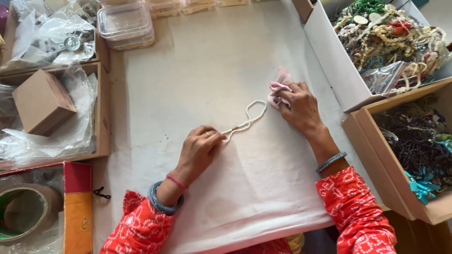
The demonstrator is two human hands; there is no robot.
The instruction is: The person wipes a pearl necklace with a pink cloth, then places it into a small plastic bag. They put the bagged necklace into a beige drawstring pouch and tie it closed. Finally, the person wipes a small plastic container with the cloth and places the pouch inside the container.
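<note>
At the far left, a roll of clear packing tape [23, 211] is seen beside a red and orange carton [77, 207], and above them a small brown cardboard box [42, 101] lies among crumpled plastic bags in a wooden tray [102, 117]. Stacked clear plastic lidded cases [126, 24] are set well beyond the left hand [197, 150]. By that hand, one end of a thin white beaded necklace [249, 115] is pinched between thumb and fingertips (the grip is narrow, closed on the strand). From the pinch the necklace runs up and to the right across the white cloth-covered table [212, 70], forming a loop whose far end is met by the right hand [299, 106]. A crumpled pink cloth [281, 84] is pressed there under the right hand's curled fingers, touching the loop. Beyond that grip, a white box [329, 61] heaped with mixed bead jewellery is placed, and nearer, a wooden box [376, 164] of dark and turquoise strands.
</note>
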